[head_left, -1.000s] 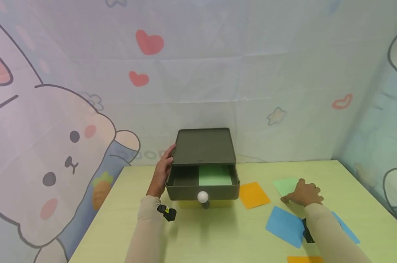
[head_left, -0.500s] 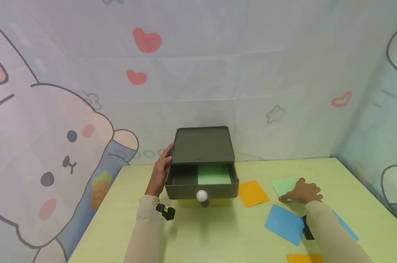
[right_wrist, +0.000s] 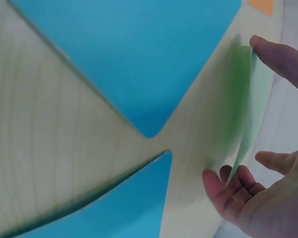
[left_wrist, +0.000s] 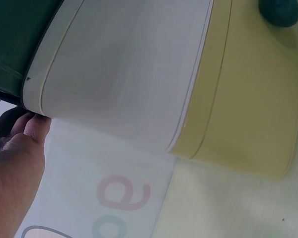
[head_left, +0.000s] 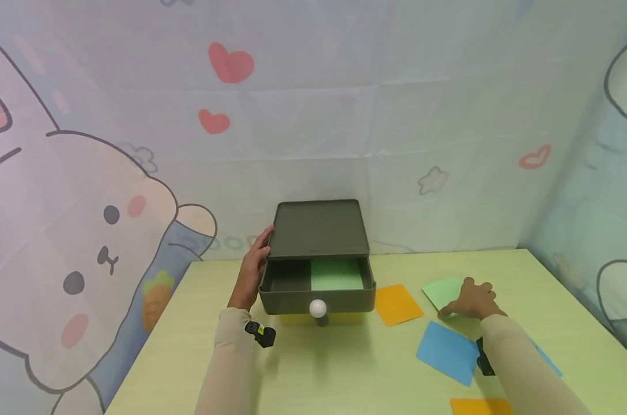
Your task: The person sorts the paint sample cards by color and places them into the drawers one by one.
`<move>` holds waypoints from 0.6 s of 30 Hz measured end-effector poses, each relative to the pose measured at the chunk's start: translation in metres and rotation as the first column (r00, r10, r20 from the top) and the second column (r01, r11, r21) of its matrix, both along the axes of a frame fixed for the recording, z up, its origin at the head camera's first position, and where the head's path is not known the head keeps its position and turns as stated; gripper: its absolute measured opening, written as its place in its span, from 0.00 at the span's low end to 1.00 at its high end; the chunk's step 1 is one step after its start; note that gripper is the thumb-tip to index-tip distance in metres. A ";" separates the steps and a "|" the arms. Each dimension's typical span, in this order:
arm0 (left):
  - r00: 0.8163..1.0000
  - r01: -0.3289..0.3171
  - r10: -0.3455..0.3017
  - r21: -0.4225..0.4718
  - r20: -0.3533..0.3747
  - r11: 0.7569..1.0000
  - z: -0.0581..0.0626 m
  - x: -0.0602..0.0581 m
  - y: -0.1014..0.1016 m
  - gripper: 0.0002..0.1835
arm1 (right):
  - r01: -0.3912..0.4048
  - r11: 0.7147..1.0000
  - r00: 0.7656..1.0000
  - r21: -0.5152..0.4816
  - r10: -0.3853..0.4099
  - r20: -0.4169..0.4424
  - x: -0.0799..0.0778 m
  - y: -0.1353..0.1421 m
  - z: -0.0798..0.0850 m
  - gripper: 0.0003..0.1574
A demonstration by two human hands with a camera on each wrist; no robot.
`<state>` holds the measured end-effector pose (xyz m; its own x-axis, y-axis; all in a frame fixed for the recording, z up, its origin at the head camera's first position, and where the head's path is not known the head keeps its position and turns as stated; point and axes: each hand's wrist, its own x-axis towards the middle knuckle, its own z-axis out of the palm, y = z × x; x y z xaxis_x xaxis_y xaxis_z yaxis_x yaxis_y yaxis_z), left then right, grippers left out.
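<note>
A dark green drawer box point(head_left: 318, 230) stands at the middle back of the table in the head view. Its top drawer point(head_left: 293, 301), with a white round knob point(head_left: 317, 308), is pulled out and has light green paper point(head_left: 336, 274) in its right half. My left hand point(head_left: 250, 271) rests along the box's left side, fingers extended against it. On the right, my right hand point(head_left: 474, 300) holds a light green paper sheet point(head_left: 443, 292) between thumb and fingers. In the right wrist view that green sheet point(right_wrist: 246, 114) bows, its edges at the thumb and fingertips.
An orange sheet point(head_left: 398, 304) lies right of the box. Nearer are a blue sheet point(head_left: 447, 351), another blue sheet point(head_left: 548, 358) partly under the right sleeve, and an orange one point(head_left: 481, 406) at the bottom edge. A printed cloth point(head_left: 313, 144) hangs behind the table.
The green sheet and my right hand have shifted slightly left, and the sheet now curves up between thumb and fingers. My left hand stays on the box.
</note>
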<state>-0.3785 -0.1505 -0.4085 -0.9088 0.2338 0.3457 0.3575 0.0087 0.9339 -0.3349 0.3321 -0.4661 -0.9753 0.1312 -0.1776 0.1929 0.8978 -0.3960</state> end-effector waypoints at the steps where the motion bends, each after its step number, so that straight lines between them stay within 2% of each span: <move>1: 1.000 0.002 -0.002 0.002 0.000 1.000 0.000 0.000 0.000 0.30 | -0.008 1.000 1.000 0.004 0.008 -0.002 0.000 0.000 0.001 0.68; 10: 1.000 0.004 -0.004 0.010 0.003 1.000 -0.001 0.001 0.000 0.30 | -0.066 0.997 0.997 0.048 0.067 -0.025 0.002 0.001 0.005 0.58; 15: 1.000 0.008 -0.008 0.011 -0.002 1.000 -0.001 0.001 0.001 0.30 | -0.109 0.990 0.990 0.085 0.115 -0.080 0.000 -0.002 0.015 0.47; 18: 1.000 0.004 -0.004 0.011 -0.010 1.000 -0.001 0.000 0.000 0.30 | -0.146 0.983 0.979 0.110 0.160 -0.126 0.000 -0.006 0.023 0.45</move>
<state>-0.3781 -0.1502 -0.4091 -0.9042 0.2335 0.3575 0.3671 -0.0026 0.9302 -0.3353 0.3264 -0.4433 -0.9992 -0.0109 -0.0380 0.0017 0.9487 -0.3162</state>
